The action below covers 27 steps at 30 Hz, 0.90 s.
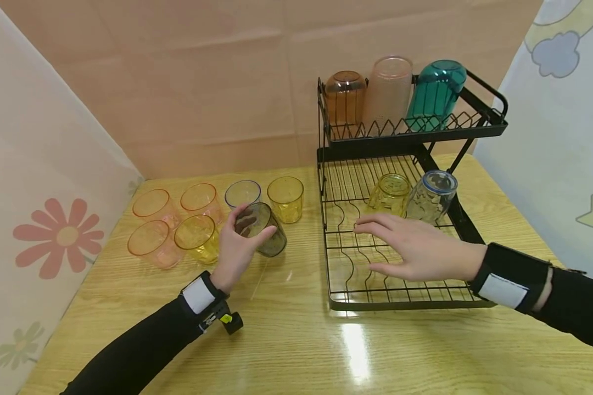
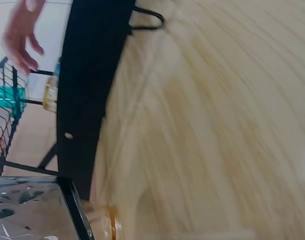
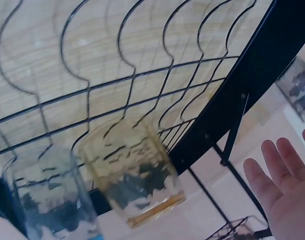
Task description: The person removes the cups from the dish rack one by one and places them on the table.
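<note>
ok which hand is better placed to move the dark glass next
Left, most likely: the left hand has its thumb and fingers around the dark glass. The right hand is empty, over the rack, and would probably have to reach across.

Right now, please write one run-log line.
left hand: holds gray glass | right hand: empty, over lower rack tier | nearby: yellow glass, blue-rimmed glass
</note>
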Tool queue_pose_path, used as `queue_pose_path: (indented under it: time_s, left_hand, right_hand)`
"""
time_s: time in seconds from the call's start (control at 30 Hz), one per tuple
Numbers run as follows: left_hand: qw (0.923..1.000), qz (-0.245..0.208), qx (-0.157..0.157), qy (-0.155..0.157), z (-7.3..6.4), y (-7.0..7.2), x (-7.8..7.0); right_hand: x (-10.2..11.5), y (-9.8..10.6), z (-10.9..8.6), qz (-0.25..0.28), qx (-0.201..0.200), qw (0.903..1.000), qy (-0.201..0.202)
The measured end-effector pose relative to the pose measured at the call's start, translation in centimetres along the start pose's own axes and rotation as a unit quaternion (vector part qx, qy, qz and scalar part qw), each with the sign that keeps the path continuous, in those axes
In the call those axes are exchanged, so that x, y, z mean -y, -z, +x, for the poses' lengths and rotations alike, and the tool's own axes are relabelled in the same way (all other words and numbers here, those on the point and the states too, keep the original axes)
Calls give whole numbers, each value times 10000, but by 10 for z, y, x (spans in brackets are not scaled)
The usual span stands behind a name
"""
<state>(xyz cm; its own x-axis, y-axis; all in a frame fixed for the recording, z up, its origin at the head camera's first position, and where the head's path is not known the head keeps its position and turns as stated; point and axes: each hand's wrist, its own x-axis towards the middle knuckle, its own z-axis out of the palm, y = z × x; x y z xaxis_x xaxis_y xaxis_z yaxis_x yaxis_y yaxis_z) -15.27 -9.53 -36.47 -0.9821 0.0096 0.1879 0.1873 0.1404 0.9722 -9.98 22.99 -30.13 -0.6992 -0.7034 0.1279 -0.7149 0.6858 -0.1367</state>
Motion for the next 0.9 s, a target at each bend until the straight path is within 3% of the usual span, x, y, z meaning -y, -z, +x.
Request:
queue_pose_path:
  time_s: [0.13,0.33,0.9]
  left_hand:
    - [9993,326,-101,-175,1,4,9]
    - [9974,677,-180,-173,1,8,21]
    - [9936,1057,-364,-174,7,12,35]
  right_hand:
    - [-5,5,-8,-174,13,9998,-74]
    - [-14,9,-18,-428,-16,9990,-155]
    - [-38,14,-36,-697,-467,9952,-506]
